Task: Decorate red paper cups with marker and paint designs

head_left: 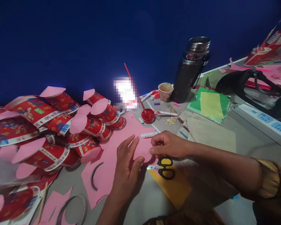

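Note:
A small rounded piece of pink paper (144, 149) lies between my two hands. My right hand (170, 144) pinches its right edge between thumb and curled fingers. On the opposite side, my left hand (127, 164) has its fingers stretched and thumb apart, touching the paper's left edge. Just below my right hand rests a pair of scissors (166, 168) with black and yellow handles, partly over an orange sheet (175, 187). A white glue stick or marker-like tube (148, 135) lies beyond the paper. Under my left hand spreads a larger cut pink sheet (105, 175).
At left, red patterned paper cups (53, 153) with pink paper tops are piled up. Grey tape rings (84, 206) lie nearby. Ahead are a dish of red paint (148, 116), a paper cup (165, 92) and a tall black thermos (189, 75). A power strip (264, 120) sits right.

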The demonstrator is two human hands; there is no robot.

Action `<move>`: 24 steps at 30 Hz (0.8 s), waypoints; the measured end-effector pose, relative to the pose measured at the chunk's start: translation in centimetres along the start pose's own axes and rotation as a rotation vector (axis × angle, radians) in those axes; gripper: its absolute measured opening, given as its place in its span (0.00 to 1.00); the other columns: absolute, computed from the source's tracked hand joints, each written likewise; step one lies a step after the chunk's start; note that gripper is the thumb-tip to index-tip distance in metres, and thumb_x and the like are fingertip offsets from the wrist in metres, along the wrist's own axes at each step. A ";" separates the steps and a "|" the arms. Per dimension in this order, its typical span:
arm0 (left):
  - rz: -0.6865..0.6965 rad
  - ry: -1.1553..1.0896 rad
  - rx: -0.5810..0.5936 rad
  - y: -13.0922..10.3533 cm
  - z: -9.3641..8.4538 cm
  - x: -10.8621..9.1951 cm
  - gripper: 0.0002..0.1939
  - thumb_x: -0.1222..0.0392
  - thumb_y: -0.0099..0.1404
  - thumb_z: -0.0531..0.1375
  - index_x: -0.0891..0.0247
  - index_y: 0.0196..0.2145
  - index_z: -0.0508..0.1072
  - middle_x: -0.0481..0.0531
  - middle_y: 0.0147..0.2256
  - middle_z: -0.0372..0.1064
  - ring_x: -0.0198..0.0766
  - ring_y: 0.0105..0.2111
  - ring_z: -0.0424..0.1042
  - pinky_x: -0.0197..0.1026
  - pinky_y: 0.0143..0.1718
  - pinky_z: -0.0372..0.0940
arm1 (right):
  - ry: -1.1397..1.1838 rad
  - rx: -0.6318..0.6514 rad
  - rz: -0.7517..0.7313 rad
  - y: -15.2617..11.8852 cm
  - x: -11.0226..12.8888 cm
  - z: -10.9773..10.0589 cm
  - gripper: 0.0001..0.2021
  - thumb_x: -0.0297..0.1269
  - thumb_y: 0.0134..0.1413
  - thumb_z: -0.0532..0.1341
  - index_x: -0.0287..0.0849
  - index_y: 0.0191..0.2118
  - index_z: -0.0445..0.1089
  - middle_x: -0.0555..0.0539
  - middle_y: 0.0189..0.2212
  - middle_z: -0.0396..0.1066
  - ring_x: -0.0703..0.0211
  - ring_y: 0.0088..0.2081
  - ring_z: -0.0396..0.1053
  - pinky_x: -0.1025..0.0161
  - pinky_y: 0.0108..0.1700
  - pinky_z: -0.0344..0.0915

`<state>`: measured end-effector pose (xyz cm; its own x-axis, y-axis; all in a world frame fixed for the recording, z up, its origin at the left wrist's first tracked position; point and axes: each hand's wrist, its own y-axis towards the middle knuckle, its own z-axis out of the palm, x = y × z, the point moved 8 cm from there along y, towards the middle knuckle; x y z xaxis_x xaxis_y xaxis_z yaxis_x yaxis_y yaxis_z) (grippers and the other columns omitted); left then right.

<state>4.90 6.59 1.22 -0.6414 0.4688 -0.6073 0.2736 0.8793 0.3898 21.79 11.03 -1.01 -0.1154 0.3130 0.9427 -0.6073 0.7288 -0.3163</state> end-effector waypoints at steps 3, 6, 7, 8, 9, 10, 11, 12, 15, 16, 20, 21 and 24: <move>-0.010 0.004 0.000 -0.1 0.0 0.2 0.27 0.54 0.81 0.56 0.46 0.74 0.63 0.59 0.69 0.67 0.52 0.69 0.66 0.61 0.67 0.69 | 0.040 0.007 0.004 0.1 -0.1 0.2 0.25 0.56 0.47 0.76 0.43 0.27 0.67 0.55 0.21 0.71 0.65 0.24 0.64 0.68 0.28 0.58; -0.020 0.007 0.006 -0.2 0.1 0.4 0.27 0.54 0.81 0.57 0.45 0.74 0.63 0.58 0.69 0.67 0.52 0.69 0.66 0.62 0.67 0.69 | 0.052 0.025 -0.002 0.2 -0.3 0.3 0.22 0.53 0.49 0.75 0.43 0.27 0.67 0.55 0.21 0.72 0.65 0.24 0.65 0.68 0.28 0.59; -0.021 0.008 0.008 -0.2 0.1 0.5 0.27 0.54 0.81 0.57 0.45 0.74 0.63 0.58 0.69 0.67 0.52 0.69 0.66 0.62 0.67 0.69 | 0.060 0.034 -0.001 0.3 -0.4 0.3 0.21 0.53 0.50 0.74 0.43 0.27 0.67 0.55 0.21 0.73 0.65 0.24 0.65 0.68 0.28 0.58; -0.020 0.009 0.006 -0.3 0.1 0.5 0.27 0.54 0.81 0.57 0.45 0.74 0.63 0.58 0.70 0.67 0.52 0.69 0.66 0.62 0.67 0.69 | 0.072 0.041 0.004 0.3 -0.6 0.4 0.22 0.53 0.49 0.75 0.43 0.27 0.67 0.54 0.21 0.73 0.65 0.24 0.65 0.68 0.27 0.58; -0.019 0.009 0.003 -0.3 0.1 0.5 0.27 0.54 0.81 0.57 0.45 0.74 0.63 0.58 0.70 0.67 0.53 0.69 0.66 0.62 0.67 0.69 | 0.084 0.044 0.009 0.4 -0.7 0.4 0.22 0.54 0.49 0.75 0.43 0.27 0.67 0.54 0.21 0.73 0.66 0.23 0.64 0.68 0.27 0.57; -0.016 0.008 0.000 -0.3 0.1 0.5 0.27 0.54 0.81 0.57 0.45 0.74 0.63 0.58 0.70 0.67 0.53 0.69 0.66 0.62 0.67 0.69 | 0.096 0.039 0.011 0.5 -0.9 0.3 0.24 0.55 0.47 0.76 0.43 0.26 0.68 0.54 0.21 0.73 0.66 0.23 0.64 0.68 0.27 0.56; -0.013 0.006 -0.003 -0.3 0.1 0.5 0.27 0.54 0.81 0.57 0.45 0.74 0.63 0.58 0.69 0.67 0.53 0.69 0.66 0.62 0.67 0.69 | 0.108 0.026 0.011 0.6 -1.0 0.2 0.25 0.56 0.46 0.77 0.42 0.27 0.68 0.54 0.20 0.73 0.67 0.23 0.63 0.68 0.26 0.56; -0.011 0.004 -0.005 -0.3 0.2 0.5 0.27 0.54 0.81 0.57 0.45 0.74 0.63 0.58 0.69 0.67 0.52 0.69 0.66 0.62 0.67 0.69 | 0.122 0.004 0.007 0.7 -1.0 0.1 0.26 0.57 0.44 0.78 0.42 0.27 0.69 0.54 0.20 0.73 0.67 0.22 0.62 0.68 0.26 0.55; -0.005 -0.002 -0.005 -0.3 0.2 0.5 0.27 0.53 0.81 0.57 0.44 0.74 0.63 0.58 0.69 0.68 0.51 0.68 0.67 0.61 0.67 0.69 | 0.186 -0.103 -0.013 1.1 -0.9 -0.5 0.28 0.60 0.42 0.79 0.41 0.26 0.70 0.54 0.19 0.71 0.69 0.20 0.59 0.68 0.24 0.51; -0.007 -0.003 -0.005 -0.3 0.3 0.5 0.27 0.53 0.81 0.57 0.44 0.74 0.63 0.58 0.69 0.68 0.51 0.68 0.67 0.61 0.67 0.69 | 0.214 -0.138 -0.019 1.2 -0.8 -0.7 0.29 0.61 0.42 0.78 0.41 0.26 0.69 0.54 0.19 0.70 0.69 0.20 0.59 0.68 0.24 0.51; -0.026 -0.013 0.000 -0.3 0.3 0.6 0.26 0.52 0.81 0.57 0.44 0.73 0.64 0.58 0.69 0.68 0.51 0.69 0.66 0.60 0.67 0.69 | 0.254 -0.201 -0.023 1.9 -0.7 -0.8 0.29 0.62 0.41 0.78 0.42 0.24 0.68 0.56 0.18 0.66 0.69 0.20 0.58 0.67 0.24 0.50; -0.029 -0.016 0.002 -0.3 0.3 0.6 0.26 0.52 0.81 0.57 0.45 0.73 0.64 0.58 0.69 0.68 0.51 0.69 0.66 0.60 0.67 0.69 | 0.242 -0.200 -0.020 2.0 -0.7 -0.8 0.29 0.62 0.41 0.78 0.42 0.24 0.68 0.56 0.18 0.66 0.69 0.20 0.58 0.67 0.24 0.49; -0.025 -0.020 0.003 -0.2 0.2 0.5 0.26 0.52 0.81 0.58 0.45 0.73 0.65 0.57 0.69 0.68 0.51 0.69 0.67 0.59 0.67 0.69 | 0.206 -0.204 -0.023 2.2 -0.7 -0.7 0.29 0.61 0.40 0.79 0.42 0.24 0.67 0.56 0.18 0.66 0.69 0.21 0.57 0.67 0.24 0.49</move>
<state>4.66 6.66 0.72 -0.6334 0.4482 -0.6308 0.2599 0.8910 0.3722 21.09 12.82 -2.43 0.0715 0.3968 0.9151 -0.4348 0.8381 -0.3295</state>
